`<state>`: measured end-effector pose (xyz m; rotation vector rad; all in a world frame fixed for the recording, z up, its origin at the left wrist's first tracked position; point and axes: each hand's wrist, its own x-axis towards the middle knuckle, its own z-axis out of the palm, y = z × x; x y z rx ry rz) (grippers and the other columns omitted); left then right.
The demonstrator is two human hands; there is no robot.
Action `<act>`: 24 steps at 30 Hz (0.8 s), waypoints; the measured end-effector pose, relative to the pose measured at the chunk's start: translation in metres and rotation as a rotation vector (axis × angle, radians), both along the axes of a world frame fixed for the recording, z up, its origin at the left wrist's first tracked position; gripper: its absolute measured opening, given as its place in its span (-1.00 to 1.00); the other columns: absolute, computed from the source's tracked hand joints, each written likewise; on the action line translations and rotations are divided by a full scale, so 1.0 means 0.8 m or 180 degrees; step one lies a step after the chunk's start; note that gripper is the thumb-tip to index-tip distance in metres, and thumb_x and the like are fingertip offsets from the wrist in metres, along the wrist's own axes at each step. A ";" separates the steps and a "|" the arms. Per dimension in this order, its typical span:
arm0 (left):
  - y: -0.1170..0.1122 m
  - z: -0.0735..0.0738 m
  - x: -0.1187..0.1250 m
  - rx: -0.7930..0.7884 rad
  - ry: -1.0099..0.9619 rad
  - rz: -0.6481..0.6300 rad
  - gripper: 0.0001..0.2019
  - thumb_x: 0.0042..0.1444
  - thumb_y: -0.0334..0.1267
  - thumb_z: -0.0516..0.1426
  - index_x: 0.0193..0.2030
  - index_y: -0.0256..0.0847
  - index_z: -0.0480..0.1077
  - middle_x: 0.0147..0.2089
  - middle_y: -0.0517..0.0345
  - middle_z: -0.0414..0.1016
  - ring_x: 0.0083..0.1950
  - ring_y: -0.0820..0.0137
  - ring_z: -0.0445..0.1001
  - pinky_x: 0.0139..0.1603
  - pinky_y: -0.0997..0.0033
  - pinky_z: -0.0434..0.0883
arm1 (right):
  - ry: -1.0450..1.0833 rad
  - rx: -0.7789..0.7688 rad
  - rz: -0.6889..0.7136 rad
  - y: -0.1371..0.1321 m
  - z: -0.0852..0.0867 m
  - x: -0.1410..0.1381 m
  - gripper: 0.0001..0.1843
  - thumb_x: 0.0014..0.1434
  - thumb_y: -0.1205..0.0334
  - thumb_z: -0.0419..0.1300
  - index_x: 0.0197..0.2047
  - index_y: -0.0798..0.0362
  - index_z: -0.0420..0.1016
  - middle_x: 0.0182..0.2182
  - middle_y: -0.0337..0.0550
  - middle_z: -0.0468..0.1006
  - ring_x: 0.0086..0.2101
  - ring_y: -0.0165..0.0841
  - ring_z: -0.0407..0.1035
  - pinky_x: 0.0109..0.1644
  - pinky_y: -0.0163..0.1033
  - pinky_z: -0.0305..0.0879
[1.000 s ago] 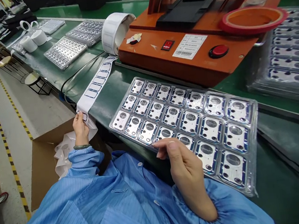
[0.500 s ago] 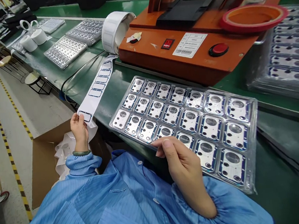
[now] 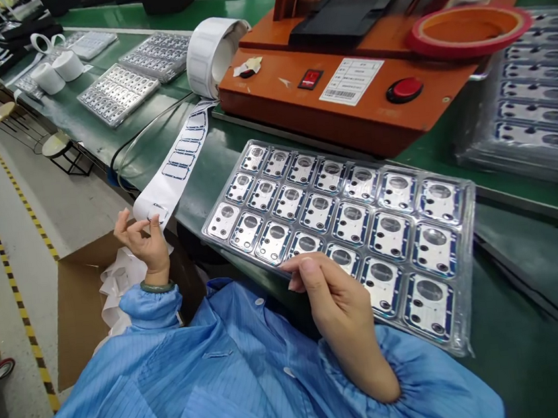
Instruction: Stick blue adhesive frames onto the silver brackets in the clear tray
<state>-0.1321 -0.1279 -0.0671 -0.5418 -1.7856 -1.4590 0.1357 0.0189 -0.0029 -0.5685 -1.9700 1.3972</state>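
A clear plastic tray (image 3: 471,268) of several metal parts edged in blue lies tilted on the green bench before me. My right hand (image 3: 337,309) grips its near edge, thumb on top beside a part. A white label strip (image 3: 180,159) runs from a big white roll (image 3: 210,53) down over the bench edge. My left hand (image 3: 143,240) pinches the strip's lower end at a blue-outlined label, fingers partly spread. Both arms wear blue striped sleeves.
An orange machine (image 3: 298,110) with a red button (image 3: 404,88), a red switch and a red tape ring (image 3: 469,26) stands behind the tray. More filled trays (image 3: 117,93) lie at far left and right (image 3: 538,108). A cardboard box (image 3: 77,310) of white liner sits on the floor.
My left hand has shifted a little up and left on the label strip, and its fingers have spread into a pinch. My right hand stays on the tray edge.
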 end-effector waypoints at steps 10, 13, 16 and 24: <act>0.038 0.081 0.089 -0.0040 -0.0054 -0.2399 -0.81 0.07 -0.37 0.25 -0.20 -0.13 0.34 -0.29 0.22 0.45 -0.25 0.44 0.51 -0.06 0.24 0.49 | 0.0083 0.0062 -0.0188 -0.002 0.007 -0.002 -0.79 0.33 0.22 0.06 -0.31 0.02 0.46 -0.46 -0.23 0.43 -0.39 -0.40 0.35 -0.28 -0.24 0.26; 0.045 0.088 0.106 -0.0110 -0.1025 -0.3207 -0.80 0.07 -0.45 0.24 -0.18 -0.16 0.37 -0.26 0.19 0.47 -0.24 0.45 0.54 -0.15 0.41 0.52 | 0.0198 0.0023 -0.0276 -0.004 0.015 -0.004 -0.88 0.29 0.22 0.10 -0.22 0.00 0.46 -0.32 -0.18 0.46 -0.36 -0.39 0.37 -0.29 -0.24 0.30; 0.047 0.088 0.117 -0.0139 -0.1552 -0.3602 -0.79 0.06 -0.48 0.23 -0.18 -0.16 0.40 -0.25 0.19 0.48 -0.22 0.46 0.55 -0.16 0.47 0.52 | 0.0214 0.0112 -0.0285 -0.004 0.024 -0.009 -0.92 0.24 0.26 0.15 -0.18 -0.01 0.45 -0.28 -0.18 0.44 -0.42 -0.44 0.33 -0.38 -0.28 0.30; 0.048 0.088 0.128 -0.0398 -0.1493 -0.3946 -0.80 0.06 -0.50 0.22 -0.20 -0.15 0.42 -0.30 0.20 0.48 -0.23 0.45 0.53 -0.13 0.43 0.51 | -0.0096 0.0273 0.0064 -0.002 0.024 -0.016 -0.88 0.20 0.32 0.18 -0.39 0.04 0.42 -0.47 -0.24 0.40 -0.49 -0.45 0.27 -0.48 -0.31 0.19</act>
